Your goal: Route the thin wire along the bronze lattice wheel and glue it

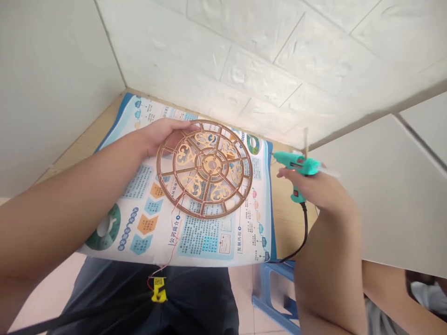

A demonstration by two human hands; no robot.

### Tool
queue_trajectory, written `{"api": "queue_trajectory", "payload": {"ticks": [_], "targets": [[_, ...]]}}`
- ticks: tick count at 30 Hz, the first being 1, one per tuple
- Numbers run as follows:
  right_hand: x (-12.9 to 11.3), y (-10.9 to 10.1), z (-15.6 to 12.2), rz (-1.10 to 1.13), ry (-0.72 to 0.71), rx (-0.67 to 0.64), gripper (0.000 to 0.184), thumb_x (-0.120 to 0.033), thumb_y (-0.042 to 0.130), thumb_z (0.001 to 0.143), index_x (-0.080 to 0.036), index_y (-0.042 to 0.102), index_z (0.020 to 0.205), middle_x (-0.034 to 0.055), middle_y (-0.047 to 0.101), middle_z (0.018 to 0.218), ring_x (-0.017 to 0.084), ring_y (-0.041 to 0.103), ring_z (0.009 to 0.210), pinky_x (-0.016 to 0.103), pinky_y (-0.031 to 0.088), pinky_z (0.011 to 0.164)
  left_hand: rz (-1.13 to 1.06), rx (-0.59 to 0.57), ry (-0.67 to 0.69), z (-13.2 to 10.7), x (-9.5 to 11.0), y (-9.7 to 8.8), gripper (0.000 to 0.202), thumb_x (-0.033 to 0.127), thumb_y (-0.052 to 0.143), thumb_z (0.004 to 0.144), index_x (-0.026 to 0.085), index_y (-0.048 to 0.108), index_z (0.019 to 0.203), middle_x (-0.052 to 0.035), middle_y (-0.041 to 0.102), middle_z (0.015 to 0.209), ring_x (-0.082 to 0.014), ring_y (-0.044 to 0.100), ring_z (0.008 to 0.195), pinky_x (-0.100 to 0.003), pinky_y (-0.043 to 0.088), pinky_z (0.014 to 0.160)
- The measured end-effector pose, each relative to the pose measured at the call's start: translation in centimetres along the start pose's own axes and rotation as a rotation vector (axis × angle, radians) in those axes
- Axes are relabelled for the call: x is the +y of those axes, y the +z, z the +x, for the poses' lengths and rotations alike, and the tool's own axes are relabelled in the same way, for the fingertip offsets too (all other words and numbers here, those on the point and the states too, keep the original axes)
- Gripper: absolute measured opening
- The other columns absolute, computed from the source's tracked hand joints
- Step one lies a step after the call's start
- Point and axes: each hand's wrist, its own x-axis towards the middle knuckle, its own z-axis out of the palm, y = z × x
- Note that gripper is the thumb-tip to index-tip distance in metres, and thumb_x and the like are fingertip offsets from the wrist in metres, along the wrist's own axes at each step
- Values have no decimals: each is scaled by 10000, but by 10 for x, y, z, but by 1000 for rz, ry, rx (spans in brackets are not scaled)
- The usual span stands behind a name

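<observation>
My left hand [164, 136] grips the left rim of a round laser-cut fretwork wheel [206, 170], which has a copper-brown finish, spokes and scroll patterns. The wheel is tilted slightly above a printed paper poster [153, 223]. Thin red wires [177, 224] run from the wheel down to a yellow connector piece [159, 289] hanging over my lap. My right hand [314, 186] holds a teal hot glue gun [300, 164] to the right of the wheel, apart from it, with its nozzle pointing left. A black power cord [304, 237] leaves the gun's handle.
A white textured wall panel [265, 60] rises behind a wooden desk [288, 218], with a smooth white partition [45, 93] on the left. My dark trousers [195, 298] fill the bottom middle. A blue plastic stool [275, 291] stands on the floor below the desk edge.
</observation>
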Motion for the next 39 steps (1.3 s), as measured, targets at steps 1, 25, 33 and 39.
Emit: {"api": "queue_trajectory", "payload": {"ticks": [1, 25, 33, 39], "targets": [[3, 2, 2, -153, 67, 31, 281, -487, 668, 861, -214, 657, 798, 40, 621, 665, 165, 520, 532, 306, 409, 496, -3, -11, -4, 0, 0, -1, 227, 259, 575, 976, 107, 689, 1099, -88, 775, 963, -216, 703, 869, -457, 503, 1085], [-134, 176, -129, 25, -182, -129, 381, -368, 663, 880, -211, 493, 577, 29, 620, 622, 164, 544, 608, 289, 340, 574, 109, -219, 127, 15, -7, -29, 240, 312, 690, 816, 171, 745, 1002, -115, 782, 1036, -288, 740, 978, -385, 595, 886], [-108, 144, -117, 253, -115, -197, 279, -399, 619, 874, -200, 623, 678, -30, 484, 546, 132, 417, 517, 277, 295, 513, 75, -230, 103, 13, -6, -29, 309, 340, 734, 761, 191, 771, 1029, -131, 784, 999, -326, 733, 1046, -412, 590, 937], [-77, 103, -95, 140, -111, -161, 282, -412, 640, 868, -195, 630, 688, -33, 484, 588, 122, 390, 555, 279, 298, 543, 61, -184, 69, 13, -5, -27, 256, 328, 723, 802, 187, 762, 1012, -110, 786, 1031, -278, 745, 929, -400, 594, 906]]}}
